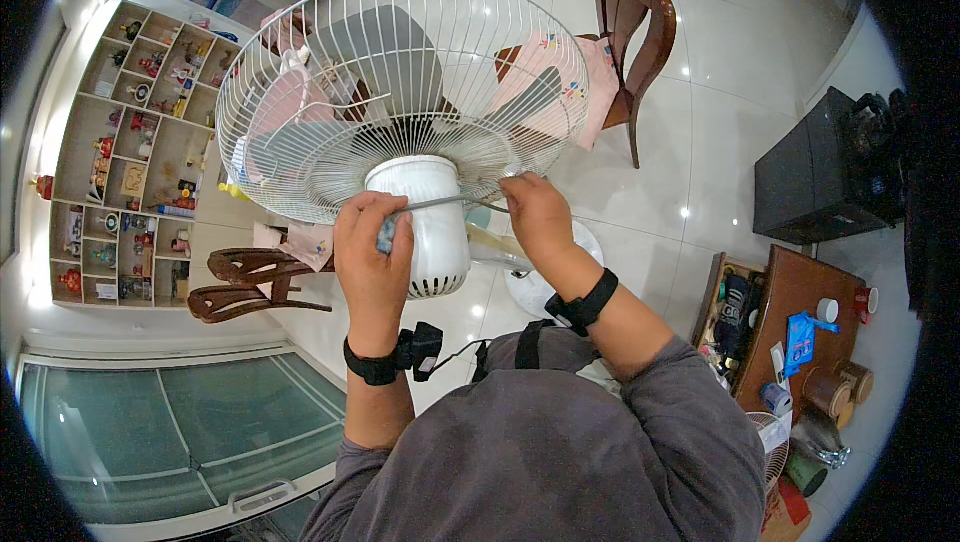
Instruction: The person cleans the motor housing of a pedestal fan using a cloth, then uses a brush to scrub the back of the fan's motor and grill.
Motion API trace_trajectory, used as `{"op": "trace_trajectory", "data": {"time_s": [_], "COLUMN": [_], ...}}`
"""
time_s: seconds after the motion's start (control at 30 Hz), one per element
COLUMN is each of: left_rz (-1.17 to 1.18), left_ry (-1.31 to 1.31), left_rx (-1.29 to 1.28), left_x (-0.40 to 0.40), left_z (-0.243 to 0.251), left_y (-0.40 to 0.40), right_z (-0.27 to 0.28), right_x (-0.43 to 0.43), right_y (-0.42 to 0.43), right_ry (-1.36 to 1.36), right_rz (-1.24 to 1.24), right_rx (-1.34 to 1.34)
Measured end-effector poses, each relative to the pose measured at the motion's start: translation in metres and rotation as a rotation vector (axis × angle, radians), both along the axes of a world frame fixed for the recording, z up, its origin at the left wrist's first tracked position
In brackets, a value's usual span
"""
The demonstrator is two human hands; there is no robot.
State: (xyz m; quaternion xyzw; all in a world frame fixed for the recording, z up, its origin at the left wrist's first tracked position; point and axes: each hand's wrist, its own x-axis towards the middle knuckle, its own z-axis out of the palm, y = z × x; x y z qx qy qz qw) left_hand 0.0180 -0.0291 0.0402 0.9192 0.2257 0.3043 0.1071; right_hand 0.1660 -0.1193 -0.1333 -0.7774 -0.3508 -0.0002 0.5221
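Note:
Before me stands an electric fan with a white motor housing [437, 242], a wire guard [300, 156] and grey blades [386, 54]. A thin grey cord [442, 201] runs across the housing between my hands. My left hand [371, 249] pinches one end at the housing's left side. Something pale blue and fluffy [386, 234], perhaps a cloth, shows between its thumb and fingers. My right hand [541, 216] grips the cord's other end near the guard's lower right rim. Part of the fan's white round base [589, 238] shows below, behind my right wrist.
Wooden chairs [637, 54] stand beyond the fan and at left [255, 272]. A display shelf [154, 159] with ornaments lines the left wall, above a glass sliding door [187, 422]. To the right are a black speaker-like box [802, 174] and a wooden table [814, 283] with an open drawer [716, 294].

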Motion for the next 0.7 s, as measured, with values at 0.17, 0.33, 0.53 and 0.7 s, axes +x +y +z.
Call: {"op": "trace_trajectory", "data": {"time_s": [0.17, 0.33, 0.53, 0.7], "left_rz": [-0.025, -0.022, -0.015, -0.008], "left_ry": [-0.008, 0.006, 0.01, 0.01], "left_rx": [0.074, 0.032, 0.019, 0.006], "left_x": [-0.003, 0.0, -0.003, -0.003], "left_z": [-0.004, -0.002, -0.004, -0.005], "left_y": [0.006, 0.002, 0.004, 0.003], "right_z": [0.007, 0.009, 0.01, 0.008], "right_x": [-0.003, -0.007, -0.003, 0.001], "right_y": [-0.008, -0.001, 0.007, 0.008], "right_ry": [-0.013, -0.091, -0.207, -0.21], "right_rz": [0.019, 0.094, 0.065, 0.132], "right_rx": [-0.021, 0.065, 0.037, 0.085]}}
